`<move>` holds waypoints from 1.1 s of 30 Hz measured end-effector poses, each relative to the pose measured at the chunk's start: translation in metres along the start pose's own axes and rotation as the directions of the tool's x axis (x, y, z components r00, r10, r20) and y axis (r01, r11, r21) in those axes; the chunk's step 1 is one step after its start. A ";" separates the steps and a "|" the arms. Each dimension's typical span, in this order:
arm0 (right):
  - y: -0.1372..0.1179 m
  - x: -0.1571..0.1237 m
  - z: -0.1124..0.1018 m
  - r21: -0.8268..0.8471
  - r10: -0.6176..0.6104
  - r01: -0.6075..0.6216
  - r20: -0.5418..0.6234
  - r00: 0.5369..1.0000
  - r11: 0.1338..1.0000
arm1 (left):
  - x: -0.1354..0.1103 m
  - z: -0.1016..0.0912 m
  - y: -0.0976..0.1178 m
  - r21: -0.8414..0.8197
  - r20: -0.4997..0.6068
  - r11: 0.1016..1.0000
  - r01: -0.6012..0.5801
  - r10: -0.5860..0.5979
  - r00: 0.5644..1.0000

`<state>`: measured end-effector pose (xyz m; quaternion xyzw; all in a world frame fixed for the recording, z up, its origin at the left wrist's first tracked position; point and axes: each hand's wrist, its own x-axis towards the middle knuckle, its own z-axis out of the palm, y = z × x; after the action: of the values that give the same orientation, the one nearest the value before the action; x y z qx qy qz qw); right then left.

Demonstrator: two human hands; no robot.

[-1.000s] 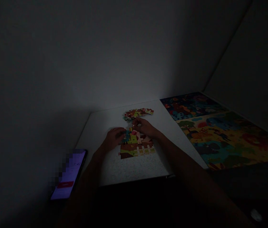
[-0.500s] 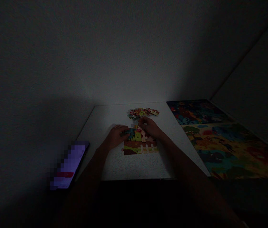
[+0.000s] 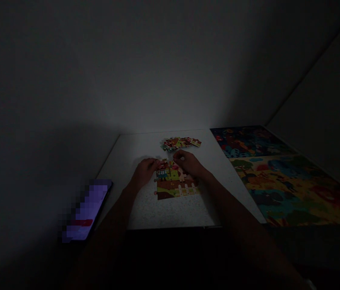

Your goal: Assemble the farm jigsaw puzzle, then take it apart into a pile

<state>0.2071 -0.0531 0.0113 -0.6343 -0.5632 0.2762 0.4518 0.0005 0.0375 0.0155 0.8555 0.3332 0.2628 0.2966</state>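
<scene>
A partly joined jigsaw puzzle [image 3: 174, 183] with a brown, green and white-fence picture lies on a white board [image 3: 163, 211]. My left hand [image 3: 144, 171] rests at its upper left corner, fingers curled onto the pieces there. My right hand [image 3: 189, 163] sits at the upper right edge, fingers bent down on a piece of the top row. Whether either hand grips a loose piece is too dim to tell. A small heap of loose puzzle pieces [image 3: 181, 143] lies just beyond my hands.
A lit phone [image 3: 85, 211] lies to the left, off the board's edge. Two finished colourful puzzles [image 3: 281, 177] cover the surface to the right. A pale wall rises behind. The scene is very dark.
My left hand has slid slightly left off the puzzle's top left, showing more of the pieces there. My right hand stays at the upper edge. The view has barely shifted.
</scene>
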 end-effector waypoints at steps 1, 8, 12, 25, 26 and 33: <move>0.000 0.000 0.000 -0.026 -0.038 0.038 0.001 0.999 0.999 | 0.000 0.000 0.000 0.004 -0.007 1.000 0.003 -0.003 1.000; -0.005 0.000 0.000 -0.139 -0.085 0.083 -0.013 0.996 0.987 | 0.015 -0.005 0.009 -0.008 -0.116 0.999 0.036 -0.036 0.993; -0.006 0.002 0.002 -0.285 -0.125 0.107 -0.047 0.991 0.953 | 0.045 -0.007 0.030 0.046 -0.153 0.999 0.007 0.000 0.988; -0.009 0.003 -0.006 -0.328 -0.012 -0.077 -0.261 0.965 0.942 | 0.138 0.043 0.049 0.338 -0.085 0.939 0.061 -0.034 0.996; -0.009 0.004 -0.006 -0.319 -0.010 -0.079 -0.269 0.963 0.945 | 0.139 0.045 0.048 0.350 -0.093 0.934 0.072 -0.042 0.995; -0.002 0.007 -0.007 -0.173 0.031 -0.098 -0.353 0.935 0.980 | 0.135 0.049 0.036 0.408 -0.181 0.884 0.228 -0.167 0.969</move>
<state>0.2134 -0.0479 0.0175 -0.7313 -0.4765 0.1198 0.4731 0.1334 0.0979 0.0405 0.8403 0.4881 0.2119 0.1037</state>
